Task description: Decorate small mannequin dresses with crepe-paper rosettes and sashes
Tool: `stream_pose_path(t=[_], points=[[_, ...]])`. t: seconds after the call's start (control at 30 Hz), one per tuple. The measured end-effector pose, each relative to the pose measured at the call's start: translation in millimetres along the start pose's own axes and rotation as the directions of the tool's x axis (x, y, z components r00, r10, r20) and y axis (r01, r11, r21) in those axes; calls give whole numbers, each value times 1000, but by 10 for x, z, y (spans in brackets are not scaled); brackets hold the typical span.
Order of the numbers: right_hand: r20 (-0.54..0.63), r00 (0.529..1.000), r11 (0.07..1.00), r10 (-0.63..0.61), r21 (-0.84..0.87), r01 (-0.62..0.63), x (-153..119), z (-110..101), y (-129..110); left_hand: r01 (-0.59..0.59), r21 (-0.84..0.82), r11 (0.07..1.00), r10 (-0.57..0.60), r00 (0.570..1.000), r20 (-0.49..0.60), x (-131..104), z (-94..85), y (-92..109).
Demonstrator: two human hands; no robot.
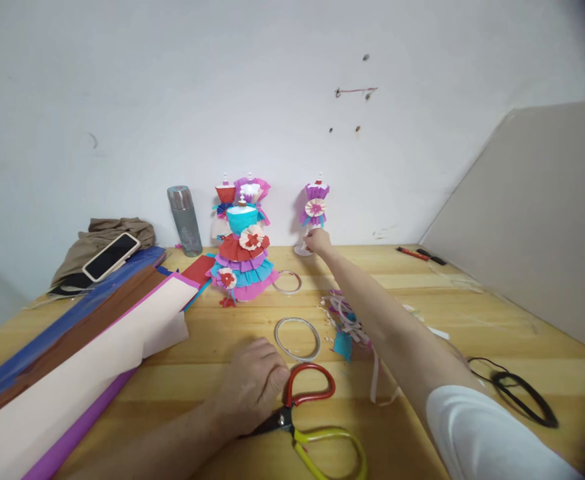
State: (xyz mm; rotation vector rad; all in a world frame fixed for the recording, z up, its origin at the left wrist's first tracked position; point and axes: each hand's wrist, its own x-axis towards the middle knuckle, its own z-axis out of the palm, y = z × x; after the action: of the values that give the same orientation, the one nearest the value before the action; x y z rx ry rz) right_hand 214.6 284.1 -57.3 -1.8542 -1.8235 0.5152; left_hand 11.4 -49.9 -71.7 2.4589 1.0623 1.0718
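Observation:
At the back of the table my right hand (319, 241) pinches the white stand of a small dress form (316, 200) clad in purple crepe paper with a cream rosette. The form stands upright near the wall. My left hand (257, 377) rests on the table with its fingers curled in, and no object shows in it. Right beside it lie large scissors (285, 418), blades apart, with one red handle and one yellow. Left of the right hand stands a dress form in a tiered paper dress (245, 257), with more dressed forms (225, 195) behind it.
Tape rings (298, 339) and paper scraps (347, 320) lie mid-table. Crepe paper rolls (87, 340), a phone (112, 257) on brown cloth (122, 230) and a flask (184, 220) occupy the left. Markers (419, 255) and a black cord loop (525, 398) are at right.

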Motion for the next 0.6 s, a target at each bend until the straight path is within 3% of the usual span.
stream_pose_path(t=[0.17,0.27,0.37,0.43,0.5,0.53,0.6], points=[[-58,997,999,-45,26,47,-312,-75,-136,22,16,1000,-23,1000,16,2,-15,16],[-62,980,975,-190,106,195,-517,-188,-376,49,8,999,-49,998,35,-6,-14,23],[-109,928,903,-356,214,372,-751,-416,-763,65,11,998,-65,997,46,-10,-11,22],[-158,872,825,-464,281,490,-941,-602,-1071,60,17,998,-60,997,45,-9,-10,18],[-216,736,635,-641,388,668,-1143,-760,-1381,42,21,999,-43,999,33,-9,-9,17],[-233,683,584,-692,376,719,-1236,-814,-1523,33,24,999,-34,999,27,-10,-7,18],[-240,627,573,-742,259,777,-1384,-858,-1757,24,31,999,-25,1000,19,-16,-1,22]])
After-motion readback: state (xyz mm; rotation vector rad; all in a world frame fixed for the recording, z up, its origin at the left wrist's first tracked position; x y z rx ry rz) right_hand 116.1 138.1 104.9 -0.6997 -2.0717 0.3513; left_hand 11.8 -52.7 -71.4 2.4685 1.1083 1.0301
